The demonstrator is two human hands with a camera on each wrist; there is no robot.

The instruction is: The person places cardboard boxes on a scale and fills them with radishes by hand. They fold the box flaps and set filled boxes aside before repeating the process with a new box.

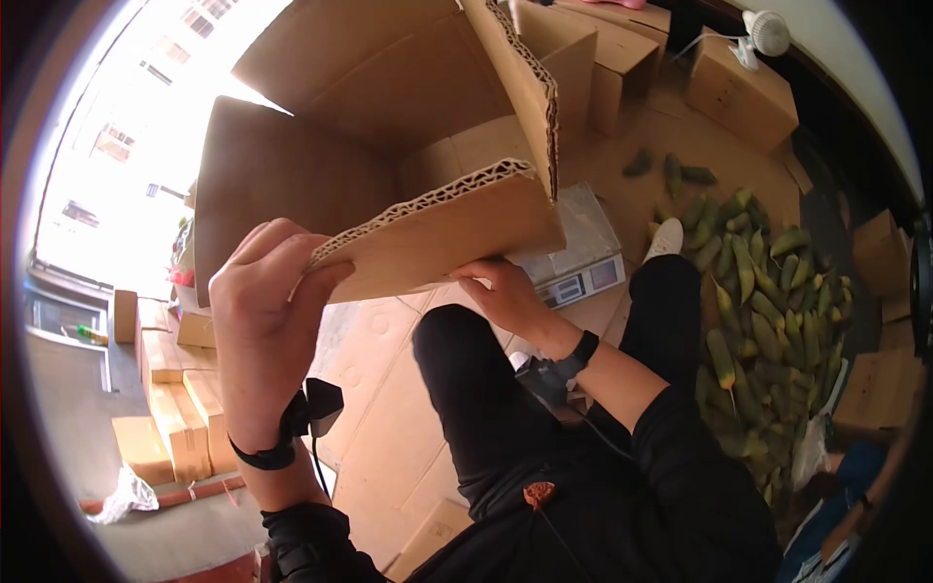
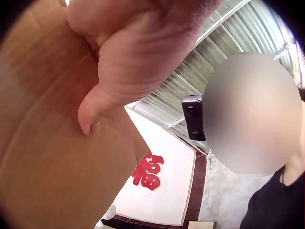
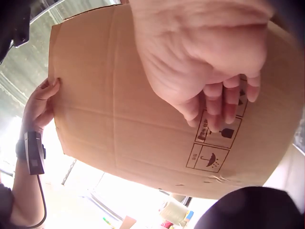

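Note:
An open cardboard box point(image 1: 486, 228) is held up in front of the body, tilted so its inside shows in the head view. My left hand point(image 1: 262, 282) grips the cut edge at its near left corner. In the left wrist view the thumb of that hand point(image 2: 133, 57) presses flat on the cardboard. Against the outside of the near wall rests my right hand point(image 1: 505, 296). Seen from the right wrist, the fingers of this hand point(image 3: 215, 102) lie loosely bent, tips on the cardboard beside a printed umbrella mark point(image 3: 209, 157).
A large heap of green cucumber-like vegetables point(image 1: 768, 311) covers the floor at the right. Closed cartons point(image 1: 175, 418) are stacked at the left. Another carton point(image 1: 743, 97) stands at the back beneath a small white fan point(image 1: 768, 34). Another person's arm point(image 1: 865, 496) shows at lower right.

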